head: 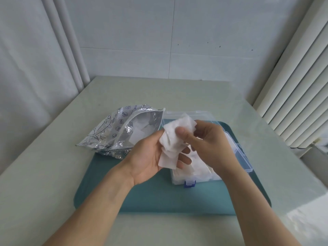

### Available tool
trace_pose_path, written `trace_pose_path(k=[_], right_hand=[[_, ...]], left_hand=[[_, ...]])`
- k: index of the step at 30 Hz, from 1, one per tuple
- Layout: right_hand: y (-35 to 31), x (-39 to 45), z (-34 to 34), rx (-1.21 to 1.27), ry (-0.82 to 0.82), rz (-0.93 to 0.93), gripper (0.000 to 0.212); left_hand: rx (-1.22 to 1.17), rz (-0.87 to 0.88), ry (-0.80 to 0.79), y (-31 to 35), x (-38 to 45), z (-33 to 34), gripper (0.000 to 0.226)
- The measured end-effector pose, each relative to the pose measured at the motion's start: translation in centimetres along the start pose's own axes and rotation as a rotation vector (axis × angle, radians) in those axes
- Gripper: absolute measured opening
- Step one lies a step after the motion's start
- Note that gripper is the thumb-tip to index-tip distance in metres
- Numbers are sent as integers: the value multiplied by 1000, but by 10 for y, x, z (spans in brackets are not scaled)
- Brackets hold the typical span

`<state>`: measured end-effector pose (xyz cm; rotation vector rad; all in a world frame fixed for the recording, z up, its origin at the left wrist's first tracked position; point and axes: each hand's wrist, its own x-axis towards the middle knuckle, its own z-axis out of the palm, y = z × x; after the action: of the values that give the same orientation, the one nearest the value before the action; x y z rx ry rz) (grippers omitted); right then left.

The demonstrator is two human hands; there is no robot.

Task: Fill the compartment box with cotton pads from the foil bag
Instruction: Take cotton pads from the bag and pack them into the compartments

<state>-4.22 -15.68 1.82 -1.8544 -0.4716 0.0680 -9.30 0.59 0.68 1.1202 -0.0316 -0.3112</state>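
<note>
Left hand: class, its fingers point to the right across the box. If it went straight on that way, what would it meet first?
Probably the right hand. The left hand already holds the bunch of cotton pads, and the right hand grips the same bunch from the other side, above the compartment box. Depth between them is unclear.

The bag (122,129) is crinkled, glossy metallic foil with a clear printed plastic front. Right of the bag, the box (239,153) is smooth transparent plastic; the pads (174,139) are soft, matt white cotton. The mat (159,197) under the box is smooth and matt.
</note>
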Motion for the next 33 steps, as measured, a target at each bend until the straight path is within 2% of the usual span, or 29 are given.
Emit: trace_pose_path(k=[2,4,8,10,12,15,17,19,21,24,26,28,30,33], right_hand=[[2,1,4,-105,58,-3,24],[3,1,4,-91,74,-13,20],[1,-1,4,34,117,-51,11],[2,0,1,151,135,-29,14],[4,3,-5,380,128,37,18],[7,6,-19,639,10,114,23],[9,5,-26,541,-136,62,18],[9,2,-30,324,-250,-17,18],[7,-1,-31,198,-291,-39,19],[8,-1,-29,26,-276,-25,34],[7,-2,-24,-104,-309,-40,26],[8,-3,-17,-150,-313,-61,16],[9,-2,-17,-138,-287,-75,19],[7,-3,-21,-60,-294,-53,16]], left_hand=[[-57,1,-16,-1,2,-2,59],[-103,10,-40,-2,2,-5,64],[-81,32,14,-2,3,-4,48],[-54,53,87,-4,5,-6,40],[-40,73,151,-7,6,-9,36],[-1,87,198,-10,7,-10,29],[36,74,185,-10,5,-10,30],[120,38,153,-11,4,-10,40],[248,-23,96,-10,1,-11,44],[372,-120,-5,-6,-4,-13,31],[391,-160,-55,-5,-6,-11,40],[342,-178,-93,-4,-6,-11,54],[276,-167,-155,-3,-4,-15,64],[205,-157,-222,-2,-4,-19,58]])
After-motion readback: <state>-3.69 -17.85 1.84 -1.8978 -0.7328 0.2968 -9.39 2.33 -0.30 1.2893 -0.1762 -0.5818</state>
